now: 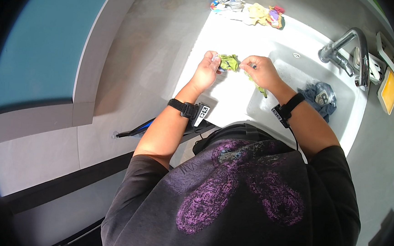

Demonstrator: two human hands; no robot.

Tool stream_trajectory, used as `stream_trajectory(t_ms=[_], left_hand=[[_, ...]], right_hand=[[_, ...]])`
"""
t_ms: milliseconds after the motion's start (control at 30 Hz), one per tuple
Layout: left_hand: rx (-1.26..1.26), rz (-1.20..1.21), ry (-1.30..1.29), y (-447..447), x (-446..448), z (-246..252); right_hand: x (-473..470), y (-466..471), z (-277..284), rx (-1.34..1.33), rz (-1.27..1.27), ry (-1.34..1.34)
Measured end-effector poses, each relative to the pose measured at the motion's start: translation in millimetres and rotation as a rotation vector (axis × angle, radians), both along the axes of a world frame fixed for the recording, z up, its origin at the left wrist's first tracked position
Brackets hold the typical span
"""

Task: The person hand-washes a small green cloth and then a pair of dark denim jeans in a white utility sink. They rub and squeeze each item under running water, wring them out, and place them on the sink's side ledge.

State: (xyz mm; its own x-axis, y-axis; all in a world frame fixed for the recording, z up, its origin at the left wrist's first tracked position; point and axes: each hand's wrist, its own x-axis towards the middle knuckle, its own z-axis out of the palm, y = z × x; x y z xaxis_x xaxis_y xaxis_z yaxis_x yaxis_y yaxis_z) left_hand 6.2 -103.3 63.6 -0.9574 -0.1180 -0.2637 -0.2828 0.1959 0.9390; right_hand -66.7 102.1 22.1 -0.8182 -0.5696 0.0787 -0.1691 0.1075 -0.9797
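Note:
My left hand (207, 69) grips a crumpled yellow-green cloth (228, 63) with darker patches, above the white washboard-side surface of the sink unit (223, 39). Just to the right, my right hand (260, 71) pinches more green fabric (261, 90), which hangs below its fingers over the basin's left edge. Whether both pieces belong to one item, I cannot tell. A wet blue-grey garment (318, 99) with a printed patch lies in the basin (280, 60), partly behind my right forearm.
Crumpled grey cloths (229, 2) and yellow and multicoloured cloths (259, 14) lie along the sink unit's far edge. A chrome faucet (358, 41) arches over the basin's right side. Beyond it stand white soap trays, one holding a yellow bar (390, 89). A wall borders the left side.

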Motion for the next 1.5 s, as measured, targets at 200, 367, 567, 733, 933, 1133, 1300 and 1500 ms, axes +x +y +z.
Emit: stream_trajectory(t_ms=[200,367,567,733,933,1133,1300,1500], left_hand=[[0.148,-0.089,-0.074,4,-1,7],[0.034,-0.136,0.053,20,4,15],[-0.459,-0.203,-0.100,16,4,32],[-0.112,-0.304,-0.181,17,-2,34],[-0.163,-0.207,-0.082,10,0,25],[0.531,0.029,-0.223,-1,5,22],[0.547,0.097,-0.142,-2,7,23],[-0.106,-0.120,-0.182,-1,8,19]], right_hand=[[4,-2,5,-0.083,0.063,-0.065],[4,-3,8,0.026,0.089,-0.123],[-8,2,-2,-0.143,0.032,-0.325],[-4,-8,-8,-0.196,0.114,-0.307],[-5,1,7,0.014,0.253,-0.166],[-14,19,11,0.141,0.454,-0.145],[-16,18,-1,0.094,0.340,-0.229],[-33,28,-6,0.408,0.430,-0.095]])
